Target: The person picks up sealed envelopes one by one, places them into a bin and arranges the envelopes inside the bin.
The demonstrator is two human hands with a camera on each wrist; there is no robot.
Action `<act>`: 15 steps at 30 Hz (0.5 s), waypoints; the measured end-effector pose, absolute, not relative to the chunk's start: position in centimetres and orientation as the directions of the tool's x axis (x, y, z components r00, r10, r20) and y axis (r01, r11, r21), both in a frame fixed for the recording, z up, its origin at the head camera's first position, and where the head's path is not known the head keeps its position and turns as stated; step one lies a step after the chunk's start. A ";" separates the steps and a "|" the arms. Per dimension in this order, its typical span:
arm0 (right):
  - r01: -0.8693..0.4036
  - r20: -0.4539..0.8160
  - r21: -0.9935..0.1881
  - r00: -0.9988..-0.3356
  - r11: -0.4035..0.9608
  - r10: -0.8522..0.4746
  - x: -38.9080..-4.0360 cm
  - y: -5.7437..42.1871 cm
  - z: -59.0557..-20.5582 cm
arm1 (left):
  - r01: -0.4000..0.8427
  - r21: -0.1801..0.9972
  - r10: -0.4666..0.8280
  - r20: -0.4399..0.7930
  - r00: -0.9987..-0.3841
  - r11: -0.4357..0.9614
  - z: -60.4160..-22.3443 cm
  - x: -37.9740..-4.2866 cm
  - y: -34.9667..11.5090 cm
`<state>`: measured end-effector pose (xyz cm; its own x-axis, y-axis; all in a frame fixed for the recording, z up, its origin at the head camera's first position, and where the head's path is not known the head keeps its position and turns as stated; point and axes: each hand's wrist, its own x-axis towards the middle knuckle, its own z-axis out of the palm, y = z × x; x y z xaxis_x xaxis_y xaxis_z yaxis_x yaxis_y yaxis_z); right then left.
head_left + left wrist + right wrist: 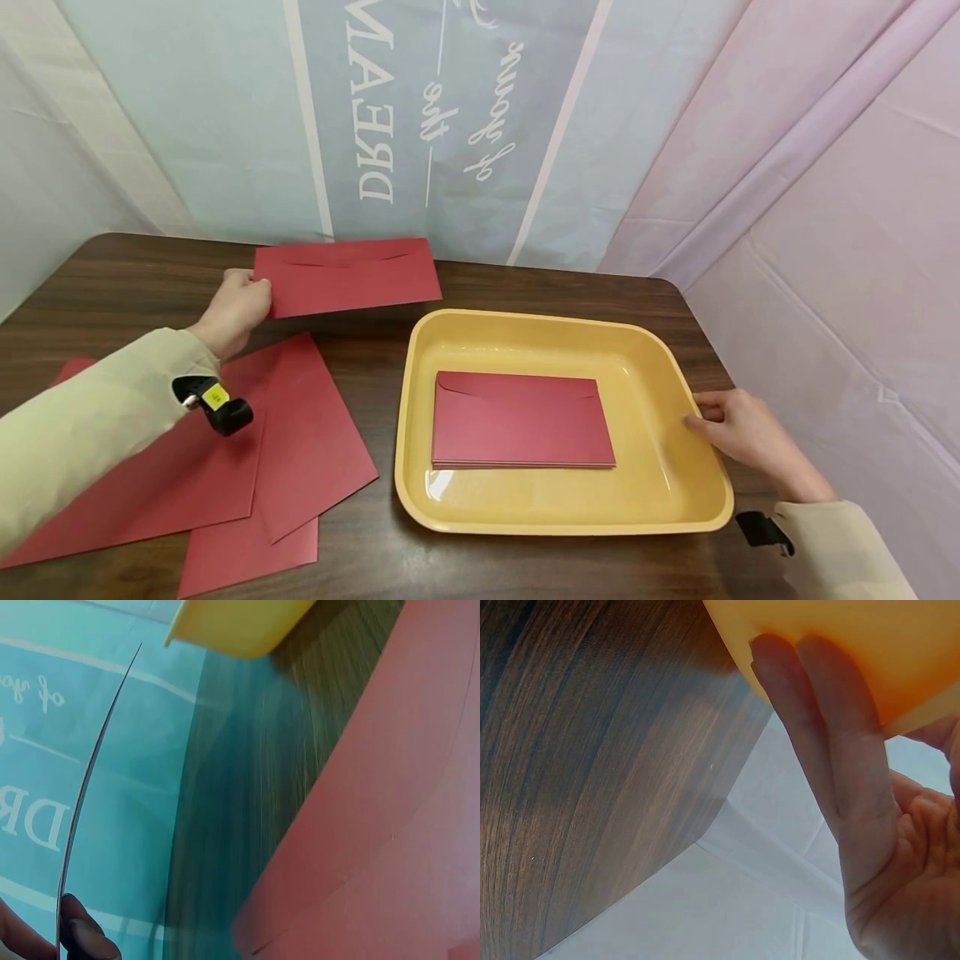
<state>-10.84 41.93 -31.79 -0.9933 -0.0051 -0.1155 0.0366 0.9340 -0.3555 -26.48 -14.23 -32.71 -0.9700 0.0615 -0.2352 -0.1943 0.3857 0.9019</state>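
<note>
A red envelope (348, 279) is pinched at its left end by my left hand (236, 307), raised above the table's far side. In the left wrist view that envelope (86, 787) shows edge-on between thumb and fingers. My right hand (738, 425) grips the right wall of a yellow tray (555, 517), thumb over the rim and fingers outside. Inside the tray lies a small stack of red envelopes (521, 421), flaps at the far edge. The right wrist view shows straight fingers (847, 727) against the tray's outer wall (900, 645).
Several loose red envelopes (300, 433) overlap on the left of the dark wooden table (360, 542), below my left forearm. A printed cloth (465, 125) hangs behind the table, and pale cloth (847, 292) hangs along the right side.
</note>
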 end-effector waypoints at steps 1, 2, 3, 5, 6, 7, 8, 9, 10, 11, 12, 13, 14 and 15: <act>0.037 -0.116 -0.354 -0.993 0.935 -0.005 -10.8 41.9 -31.8 | -0.196 0.902 0.070 -0.241 -0.968 0.386 -32.7 -26.4 -14.1; 0.039 -0.118 -0.354 -0.993 0.934 -0.003 -10.8 41.9 -31.8 | -0.200 0.902 0.078 -0.247 -0.966 0.382 -32.6 -26.3 -14.0; 0.040 -0.118 -0.354 -0.993 0.934 -0.002 -10.8 41.9 -31.8 | -0.204 0.903 0.082 -0.252 -0.964 0.378 -32.6 -26.3 -13.8; 0.042 -0.120 -0.354 -0.993 0.934 -0.001 -10.8 41.9 -31.8 | -0.208 0.904 0.090 -0.259 -0.962 0.374 -32.5 -26.1 -13.5; 0.043 -0.121 -0.353 -0.993 0.935 0.000 -10.8 41.9 -31.8 | -0.212 0.903 0.095 -0.264 -0.960 0.373 -32.5 -26.0 -13.4; 0.043 -0.123 -0.355 -0.992 0.934 -0.001 -10.8 42.0 -31.8 | -0.214 0.903 0.098 -0.267 -0.959 0.373 -32.4 -25.9 -13.2; 0.044 -0.123 -0.356 -0.992 0.934 -0.001 -10.8 41.9 -31.8 | -0.213 0.903 0.102 -0.268 -0.958 0.374 -32.4 -25.7 -13.1; 0.044 -0.123 -0.356 -0.992 0.933 0.000 -10.8 41.9 -31.8 | -0.211 0.903 0.106 -0.267 -0.958 0.375 -32.4 -25.6 -13.0; 0.044 -0.123 -0.356 -0.992 0.933 0.000 -10.8 41.9 -31.8 | -0.208 0.901 0.109 -0.267 -0.958 0.380 -32.4 -25.5 -12.8; 0.044 -0.123 -0.356 -0.992 0.933 0.000 -10.8 41.9 -31.8 | -0.206 0.902 0.114 -0.267 -0.957 0.380 -32.4 -25.3 -12.7; 0.045 -0.123 -0.357 -0.992 0.933 0.001 -10.8 41.9 -31.8 | -0.207 0.895 0.102 -0.267 -0.958 0.395 -32.5 -25.2 -12.5; 0.046 -0.124 -0.358 -0.992 0.933 0.001 -10.8 41.9 -31.8 | -0.202 0.894 0.107 -0.264 -0.958 0.400 -32.4 -25.1 -12.4; 0.047 -0.125 -0.358 -0.992 0.933 0.002 -10.8 41.9 -31.8 | -0.198 0.893 0.114 -0.264 -0.958 0.404 -32.4 -25.0 -12.2; 0.047 -0.125 -0.357 -0.992 0.933 0.003 -10.8 41.9 -31.8 | -0.196 0.893 0.119 -0.264 -0.957 0.406 -32.4 -24.8 -12.0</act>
<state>-10.80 41.91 -31.77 -0.9922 0.0025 -0.1247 0.0473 0.9327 -0.3574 -24.79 -12.02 -32.37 -0.9570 0.1195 -0.2645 -0.1960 0.4061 0.8926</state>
